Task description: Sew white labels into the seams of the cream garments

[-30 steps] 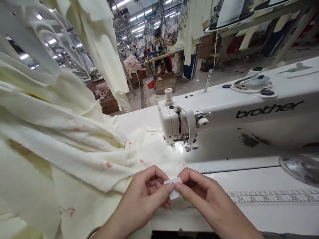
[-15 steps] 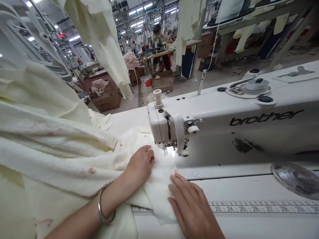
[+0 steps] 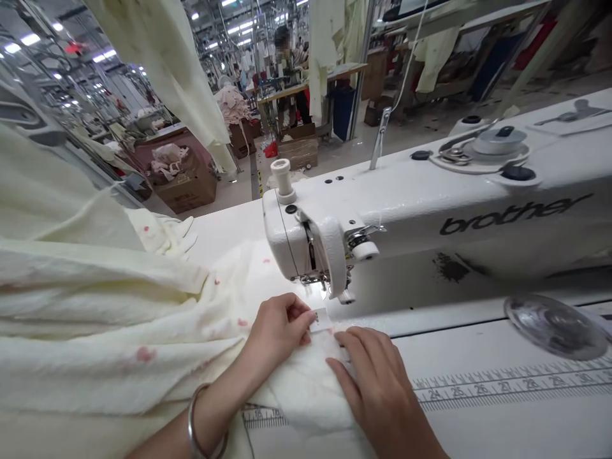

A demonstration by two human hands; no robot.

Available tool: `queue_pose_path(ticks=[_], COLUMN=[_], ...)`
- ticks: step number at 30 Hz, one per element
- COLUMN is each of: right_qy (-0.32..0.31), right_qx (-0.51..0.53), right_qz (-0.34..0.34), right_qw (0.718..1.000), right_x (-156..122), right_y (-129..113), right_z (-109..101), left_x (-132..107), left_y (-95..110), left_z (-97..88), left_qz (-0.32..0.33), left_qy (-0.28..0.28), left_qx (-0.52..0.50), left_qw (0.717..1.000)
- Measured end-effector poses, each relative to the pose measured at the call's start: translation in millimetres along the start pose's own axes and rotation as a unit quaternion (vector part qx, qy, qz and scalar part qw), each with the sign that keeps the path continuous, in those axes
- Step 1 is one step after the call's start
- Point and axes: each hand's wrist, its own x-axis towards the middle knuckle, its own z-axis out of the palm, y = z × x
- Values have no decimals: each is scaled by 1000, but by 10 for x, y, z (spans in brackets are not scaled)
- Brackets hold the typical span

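My left hand (image 3: 280, 328), a bangle on its wrist, pinches a small white label (image 3: 319, 319) against the cream fabric (image 3: 157, 319) just in front of the needle of the white sewing machine (image 3: 430, 217). Beside it, my right hand (image 3: 375, 379) lies on the folded edge of the fabric with its fingers stretched out, pressing it onto the table. The label sits between both hands, directly under the machine head. Most of the fabric is bunched up at the left and covers that side of the table.
A printed ruler strip (image 3: 511, 382) runs along the white table to the right. A clear round disc (image 3: 554, 319) lies near the machine base. More cream cloth hangs overhead. Cardboard boxes (image 3: 189, 188) and a person at a far bench (image 3: 287, 70) stand behind.
A second ago both hands held the label near the table edge. They then moved onto the fabric under the needle, and now my left hand pins the label there.
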Motion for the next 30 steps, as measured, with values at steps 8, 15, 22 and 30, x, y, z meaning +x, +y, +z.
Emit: queue_pose_path(ticks=[8,15,22,30], right_qy=[-75,-79,-71,-69], right_qx=[-21,3,-14,-42], right_qz=[-5,18,-8,-29], right_qw=[997,997,997,996], right_x=[-41,-57,-2,-16], right_y=[41,38,22,34], right_z=[0,33,-14,-27], left_x=[55,61,58,-297], left_y=[-59,-51,-55,-162], left_z=[47,26,53,-128], left_qz=[0,-8,0,293], left_qy=[25,10,19,90], left_qx=[38,25,64,344], left_qw=[999,1000,998,888])
